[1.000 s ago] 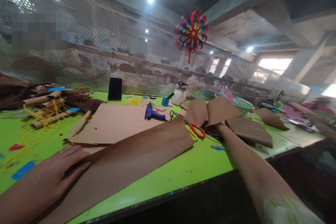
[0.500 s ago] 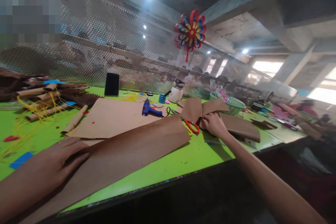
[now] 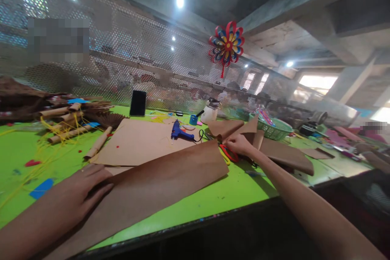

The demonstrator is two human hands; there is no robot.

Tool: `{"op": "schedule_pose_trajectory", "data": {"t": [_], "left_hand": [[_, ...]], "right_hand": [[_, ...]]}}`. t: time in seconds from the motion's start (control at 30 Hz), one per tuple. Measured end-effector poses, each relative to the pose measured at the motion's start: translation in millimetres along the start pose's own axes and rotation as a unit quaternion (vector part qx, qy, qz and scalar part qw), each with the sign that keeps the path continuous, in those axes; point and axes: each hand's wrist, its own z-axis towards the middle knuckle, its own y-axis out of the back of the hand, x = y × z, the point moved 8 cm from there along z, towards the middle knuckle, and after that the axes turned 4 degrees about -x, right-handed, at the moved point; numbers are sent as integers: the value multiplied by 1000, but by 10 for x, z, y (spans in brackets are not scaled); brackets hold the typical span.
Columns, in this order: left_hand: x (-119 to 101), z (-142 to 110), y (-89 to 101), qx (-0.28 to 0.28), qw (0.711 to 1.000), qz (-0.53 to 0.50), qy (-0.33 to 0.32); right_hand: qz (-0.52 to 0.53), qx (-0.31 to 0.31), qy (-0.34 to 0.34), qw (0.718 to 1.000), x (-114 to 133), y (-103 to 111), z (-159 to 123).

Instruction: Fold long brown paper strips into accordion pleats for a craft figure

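A long sheet of brown paper (image 3: pixel 164 183) lies slantwise along the front of the green table. My left hand (image 3: pixel 82 187) is closed on its left part, thumb over the top face. Farther right, my right hand (image 3: pixel 239 145) pinches a creased piece of brown paper (image 3: pixel 225 128), whose flaps stand up above the table. Right by those fingers lie scissors with red and yellow handles (image 3: pixel 230 155); their blades are mostly hidden. A blue glue gun (image 3: pixel 181 132) rests on a light brown sheet (image 3: pixel 137 140) behind the long strip.
Paper rolls tangled in yellow string (image 3: pixel 70 128) lie at the left, near a blue paper scrap (image 3: pixel 42 189). Behind stand a phone (image 3: pixel 138 103), a white jug (image 3: pixel 210 111) and a green basket (image 3: pixel 276 128). More brown paper (image 3: pixel 286 156) lies at the right.
My right hand has moved a little left and toward the scissors, tilting the creased paper's flaps. My left hand stays on the long sheet. The whole view has shifted slightly.
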Motion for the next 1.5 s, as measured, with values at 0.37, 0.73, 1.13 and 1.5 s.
{"op": "schedule_pose_trajectory", "data": {"t": [0.37, 0.73, 1.13, 1.5], "left_hand": [[-88, 48, 115, -7, 1000, 2, 0], [-384, 94, 235, 83, 995, -40, -32], [-235, 362, 270, 219, 972, -86, 22], [-266, -136, 323, 269, 896, -309, 172]], "right_hand": [[43, -52, 5, 998, 182, 63, -590], [297, -81, -29, 951, 437, 185, -615], [553, 71, -161, 814, 569, -56, -933], [571, 84, -166, 800, 629, -102, -929]]}}
